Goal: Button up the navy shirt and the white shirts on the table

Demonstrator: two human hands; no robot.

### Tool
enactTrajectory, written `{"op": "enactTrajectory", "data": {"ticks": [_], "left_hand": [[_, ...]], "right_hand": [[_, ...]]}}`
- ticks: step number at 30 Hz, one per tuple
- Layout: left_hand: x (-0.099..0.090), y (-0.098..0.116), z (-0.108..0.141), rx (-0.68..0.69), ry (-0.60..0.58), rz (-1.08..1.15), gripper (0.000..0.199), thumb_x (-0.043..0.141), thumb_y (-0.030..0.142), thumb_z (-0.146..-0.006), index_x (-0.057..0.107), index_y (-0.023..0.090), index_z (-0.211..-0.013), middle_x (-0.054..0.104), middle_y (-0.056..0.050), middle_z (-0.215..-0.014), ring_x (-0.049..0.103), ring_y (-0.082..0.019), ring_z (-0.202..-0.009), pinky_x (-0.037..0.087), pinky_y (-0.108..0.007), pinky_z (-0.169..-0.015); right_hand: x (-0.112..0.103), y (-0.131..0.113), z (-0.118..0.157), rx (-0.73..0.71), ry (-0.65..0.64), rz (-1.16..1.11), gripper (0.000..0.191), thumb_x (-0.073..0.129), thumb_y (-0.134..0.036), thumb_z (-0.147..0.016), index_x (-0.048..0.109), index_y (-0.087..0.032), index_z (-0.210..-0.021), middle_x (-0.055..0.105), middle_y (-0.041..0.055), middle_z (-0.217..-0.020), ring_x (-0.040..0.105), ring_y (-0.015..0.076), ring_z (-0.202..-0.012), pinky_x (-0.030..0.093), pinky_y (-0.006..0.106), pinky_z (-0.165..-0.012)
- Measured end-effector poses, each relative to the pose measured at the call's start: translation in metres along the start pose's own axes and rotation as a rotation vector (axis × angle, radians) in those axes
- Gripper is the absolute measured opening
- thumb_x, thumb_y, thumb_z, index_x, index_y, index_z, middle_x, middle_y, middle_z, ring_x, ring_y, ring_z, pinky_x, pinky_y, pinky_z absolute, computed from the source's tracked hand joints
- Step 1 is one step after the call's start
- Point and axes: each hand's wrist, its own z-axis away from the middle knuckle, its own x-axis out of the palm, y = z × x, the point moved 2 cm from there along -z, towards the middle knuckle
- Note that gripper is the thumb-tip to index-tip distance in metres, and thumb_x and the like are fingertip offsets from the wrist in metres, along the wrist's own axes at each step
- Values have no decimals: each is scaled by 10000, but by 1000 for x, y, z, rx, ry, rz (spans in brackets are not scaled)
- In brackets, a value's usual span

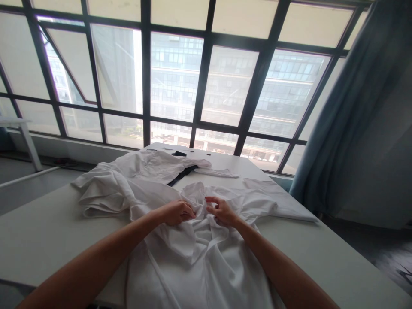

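Note:
A large white cloth garment, likely a shirt (199,257), lies crumpled and spread over the white table (48,231), with its folds bunched under my hands. My left hand (177,213) rests on the middle of the garment, its fingers curled into a gathered fold. Close beside it, my right hand (222,211) sits on the same fabric, with thumb and forefinger apart and nothing pinched between them. A dark strip of cloth (182,175) shows from under the garment's far part.
The table's far end stands against a large dark-framed window (174,77) with buildings beyond. A blue-grey curtain (350,120) hangs at the right. A white table leg (30,148) stands at the far left, and the floor shows on both sides.

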Motion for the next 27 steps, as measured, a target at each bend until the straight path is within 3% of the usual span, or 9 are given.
{"op": "enactTrajectory", "data": {"ticks": [3,6,10,14,16,18,21,24,27], "left_hand": [[6,6,-1,5,-24,117,205,572,247,-879,772,212,-902,758,-53,-1007,663,-199,-980,473,-275,-917],[10,11,-2,-79,-49,216,210,580,265,-851,769,179,-877,760,-59,-965,673,-214,-917,495,-269,-835],[1,6,-2,-368,96,284,323,531,390,-874,725,133,-872,741,-70,-767,675,-196,-688,487,-254,-639],[-23,-14,8,-634,420,-57,376,482,446,-904,701,142,-906,716,-74,-727,656,-193,-630,437,-257,-593],[-31,-22,14,-711,438,-243,369,528,462,-889,713,149,-955,715,-84,-756,663,-217,-703,429,-273,-641],[-31,-27,17,-758,322,-299,365,537,473,-889,727,162,-915,704,-89,-742,662,-237,-740,425,-285,-662],[-24,-23,15,-666,211,-333,313,522,371,-903,711,176,-748,687,-85,-772,652,-219,-735,430,-280,-667],[-21,-8,9,-425,330,-376,235,524,258,-888,697,176,-752,672,-89,-888,639,-206,-820,457,-285,-730],[-25,9,5,-165,451,-331,201,525,256,-894,696,181,-820,670,-101,-992,604,-223,-968,463,-326,-864]], "right_hand": [[0,1,1,54,-18,-107,754,706,-190,-663,500,-214,-1388,596,147,-1327,524,61,-581,459,218,-528],[-1,-1,2,54,-84,-245,873,727,-132,-597,461,-243,-1420,647,116,-1235,596,99,-683,487,221,-572],[-4,-14,5,9,-81,-311,707,704,-133,-580,615,-229,-1275,698,45,-1022,556,77,-607,447,197,-525],[-9,-37,12,-14,-8,-312,473,720,-167,-576,724,-184,-1049,686,24,-946,426,23,-499,352,174,-461],[-11,-47,18,3,-97,-337,351,754,-216,-587,735,-153,-932,677,17,-839,398,23,-482,316,175,-445],[-14,-54,25,41,-232,-360,336,787,-307,-616,721,-138,-899,638,-3,-711,377,29,-464,279,176,-424],[-21,-57,31,97,-291,-352,520,763,-517,-686,665,-144,-1035,577,-37,-625,316,27,-419,199,179,-385],[-26,-53,31,135,-185,-293,665,660,-686,-721,605,-138,-1094,490,-73,-530,276,38,-390,171,189,-373],[-28,-51,27,94,-109,-245,633,669,-714,-686,622,-141,-954,487,-58,-533,337,59,-421,236,203,-400]]}}
